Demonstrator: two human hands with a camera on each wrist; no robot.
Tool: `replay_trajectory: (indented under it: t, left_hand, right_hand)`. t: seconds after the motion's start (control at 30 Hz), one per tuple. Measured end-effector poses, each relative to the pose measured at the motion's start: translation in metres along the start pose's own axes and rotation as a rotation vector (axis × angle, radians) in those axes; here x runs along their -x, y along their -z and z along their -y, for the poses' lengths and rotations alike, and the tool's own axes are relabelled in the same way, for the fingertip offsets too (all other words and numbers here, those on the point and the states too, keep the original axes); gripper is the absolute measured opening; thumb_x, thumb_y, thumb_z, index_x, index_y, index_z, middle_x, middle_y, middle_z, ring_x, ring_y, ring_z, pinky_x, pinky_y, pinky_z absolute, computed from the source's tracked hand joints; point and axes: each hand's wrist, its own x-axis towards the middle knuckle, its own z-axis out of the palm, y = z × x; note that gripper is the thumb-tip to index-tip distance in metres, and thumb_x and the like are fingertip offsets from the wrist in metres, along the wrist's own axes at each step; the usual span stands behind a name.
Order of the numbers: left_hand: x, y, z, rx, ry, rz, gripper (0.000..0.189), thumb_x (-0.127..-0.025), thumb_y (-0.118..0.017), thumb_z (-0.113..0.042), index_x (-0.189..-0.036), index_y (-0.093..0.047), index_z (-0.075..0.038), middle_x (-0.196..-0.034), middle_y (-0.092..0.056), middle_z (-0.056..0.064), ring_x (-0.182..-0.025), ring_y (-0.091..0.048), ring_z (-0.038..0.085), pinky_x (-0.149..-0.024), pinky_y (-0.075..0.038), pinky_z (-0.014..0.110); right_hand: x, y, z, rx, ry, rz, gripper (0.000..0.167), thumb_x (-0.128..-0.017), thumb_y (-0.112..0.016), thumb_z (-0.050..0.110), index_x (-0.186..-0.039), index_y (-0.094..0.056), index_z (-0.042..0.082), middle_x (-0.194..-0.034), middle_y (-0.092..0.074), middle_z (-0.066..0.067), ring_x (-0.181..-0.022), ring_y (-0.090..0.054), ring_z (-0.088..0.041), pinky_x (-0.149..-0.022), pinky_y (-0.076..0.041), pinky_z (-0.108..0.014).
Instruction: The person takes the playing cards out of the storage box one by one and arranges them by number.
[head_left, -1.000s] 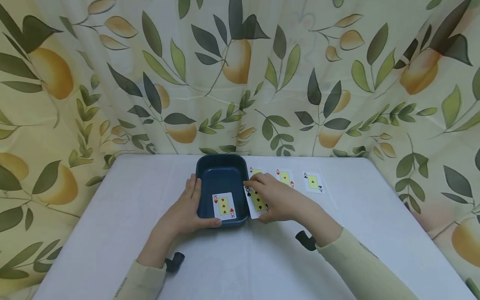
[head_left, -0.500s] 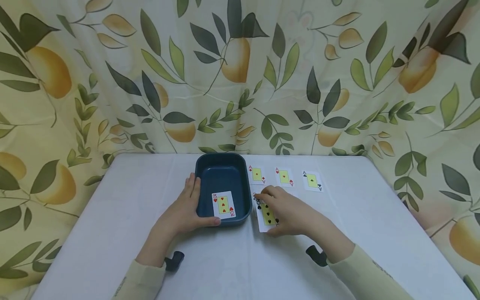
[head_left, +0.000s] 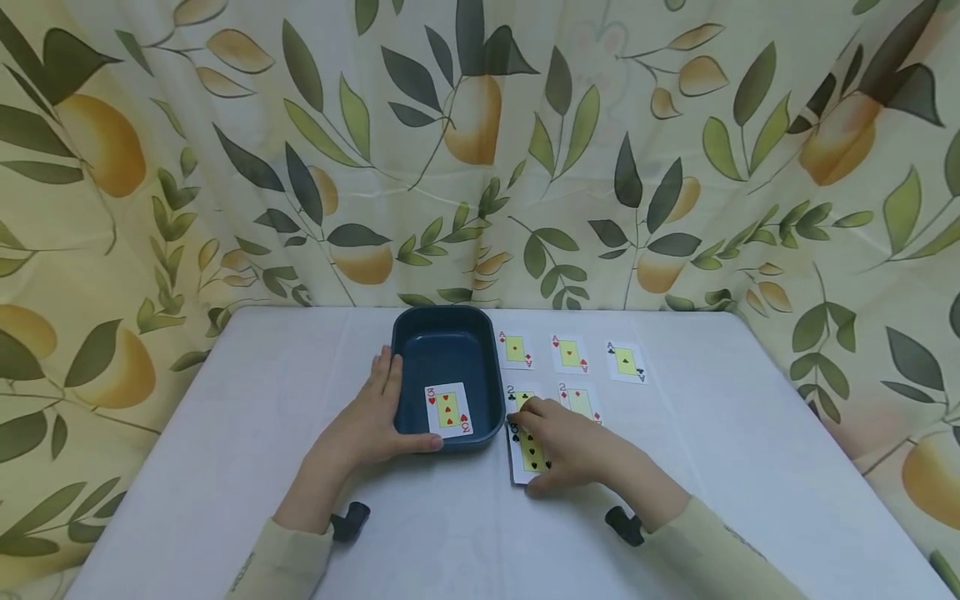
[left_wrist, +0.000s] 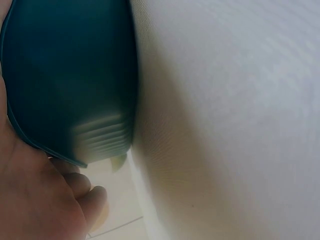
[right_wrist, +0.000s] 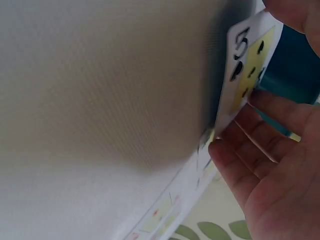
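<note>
My left hand (head_left: 367,421) rests against the left side of a dark blue tray (head_left: 442,358), fingers straight along the outer wall. Its thumb lies over the front rim. In the right wrist view, a black spade playing card (right_wrist: 252,60) is pinched between the thumb and fingers of my right hand (right_wrist: 280,170). That card (head_left: 525,471) overlaps a two of clubs (head_left: 517,391) in the head view, just right of the tray. Inside the tray, a heart card (head_left: 448,409) lies face up near the front.
Behind my right hand lies a row of aces: diamonds (head_left: 515,350), hearts (head_left: 570,353) and clubs (head_left: 626,362). A red two (head_left: 581,399) in the nearer row is partly covered by the hand. A white cloth (head_left: 720,417) covers the table, with a leaf-patterned curtain (head_left: 480,167) behind.
My right hand has moved from the tray's right edge toward me with the spade card, uncovering the aces and then the twos behind it. The left hand and tray have stayed put.
</note>
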Motion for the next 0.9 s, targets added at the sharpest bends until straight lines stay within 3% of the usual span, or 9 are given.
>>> replay_trajectory:
  t: [0.17,0.33,0.7,0.9]
  left_hand:
    - [0.0,0.0,0.0,0.002,-0.002,-0.003,0.147,-0.057,-0.069,-0.088,-0.161,0.0,-0.011,-0.167,0.015,0.007,-0.155,-0.001,0.032,-0.115,-0.03,0.058]
    - [0.0,0.0,0.001,0.001,-0.004,-0.007,0.146,-0.058,-0.07,-0.087,-0.161,0.0,-0.01,-0.167,0.014,0.007,-0.155,-0.001,0.031,-0.115,-0.03,0.057]
    - [0.001,0.002,-0.002,0.002,0.002,-0.003,0.145,-0.058,-0.071,-0.086,-0.161,0.0,-0.011,-0.167,0.015,0.006,-0.155,-0.001,0.032,-0.115,-0.03,0.058]
    - [0.0,0.002,-0.002,0.004,-0.002,-0.004,0.146,-0.058,-0.07,-0.087,-0.161,-0.001,-0.011,-0.168,0.014,0.007,-0.155,0.0,0.031,-0.114,-0.03,0.058]
  right_hand:
    - [-0.014,-0.003,-0.004,-0.003,-0.017,0.014,0.087,-0.068,-0.086,0.05,-0.142,-0.055,0.018,-0.134,-0.054,0.001,-0.106,-0.047,-0.012,-0.092,-0.051,-0.03]
    - [-0.025,0.0,-0.01,-0.008,-0.036,0.008,0.087,-0.067,-0.087,0.05,-0.142,-0.054,0.02,-0.133,-0.053,0.002,-0.106,-0.046,-0.013,-0.089,-0.051,-0.028]
    - [-0.013,-0.005,-0.008,0.07,-0.005,-0.019,0.089,-0.062,-0.089,0.054,-0.139,-0.058,0.022,-0.125,-0.055,0.003,-0.099,-0.046,-0.013,-0.081,-0.051,-0.028]
    - [-0.01,-0.004,-0.014,0.055,-0.019,-0.036,0.1,-0.058,-0.088,0.064,-0.143,-0.055,0.024,-0.132,-0.055,0.001,-0.106,-0.048,-0.014,-0.089,-0.052,-0.031]
